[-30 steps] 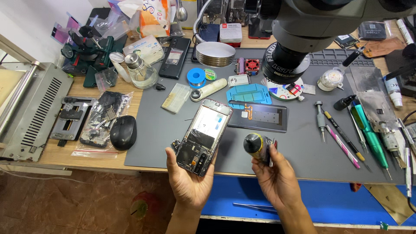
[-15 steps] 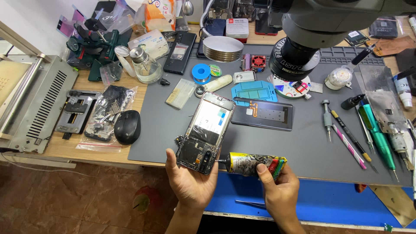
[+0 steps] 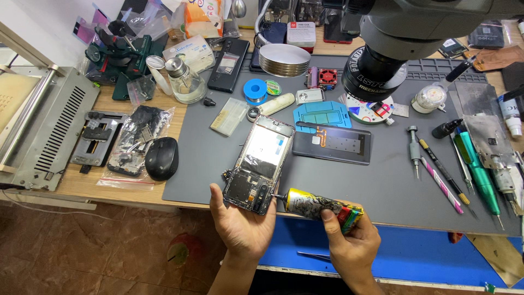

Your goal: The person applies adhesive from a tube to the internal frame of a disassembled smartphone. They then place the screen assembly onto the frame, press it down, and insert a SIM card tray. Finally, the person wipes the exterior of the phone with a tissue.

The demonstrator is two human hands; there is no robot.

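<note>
Head view: opened phone [image 3: 258, 166] cradled from beneath in left hand [image 3: 240, 226], fingers mostly hidden under it, over grey mat [image 3: 393, 186] at near counter edge. Glue tube [image 3: 319, 206] pinched in curled right hand [image 3: 352, 243]; nozzle tip touching phone's lower edge. Microscope [image 3: 393, 38] cut off at top. Counted: one mouse [image 3: 161, 158], one second phone [image 3: 332, 145].
</note>
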